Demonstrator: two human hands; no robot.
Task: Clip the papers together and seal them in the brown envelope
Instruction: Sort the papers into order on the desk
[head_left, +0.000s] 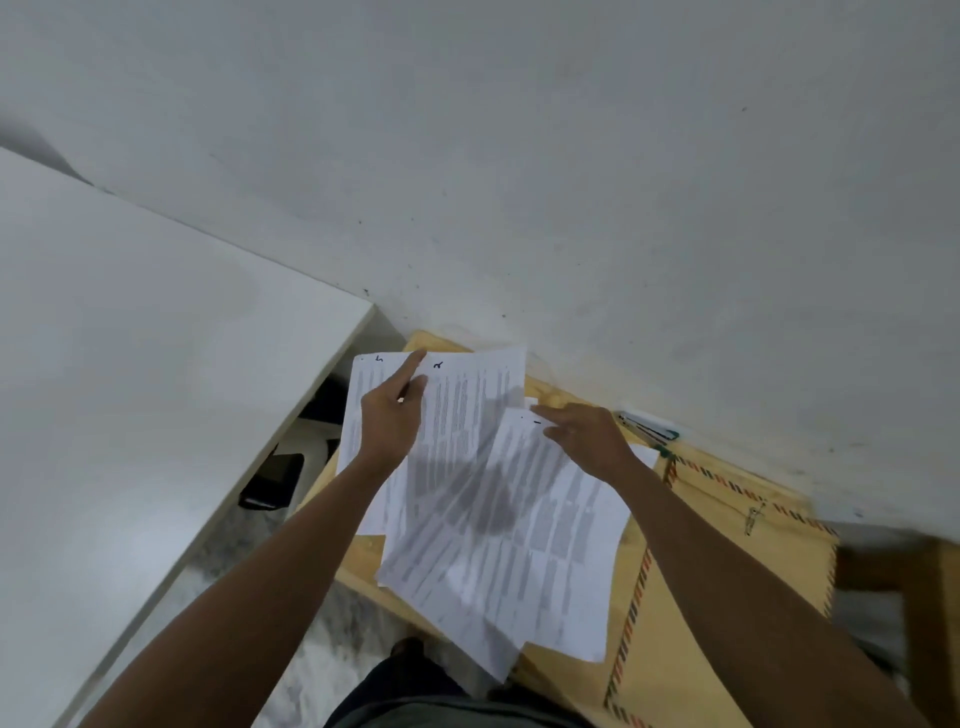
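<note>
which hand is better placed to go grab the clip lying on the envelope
The right hand. The metal clip lies on the brown envelope on the person's right, beside the right forearm. The left hand is across the fanned papers on the far side, fingers resting on the sheets.

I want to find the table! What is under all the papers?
Under the papers lies a wooden table, with a brown envelope beside them on the right. Whether anything else hides beneath the sheets cannot be seen.
</note>
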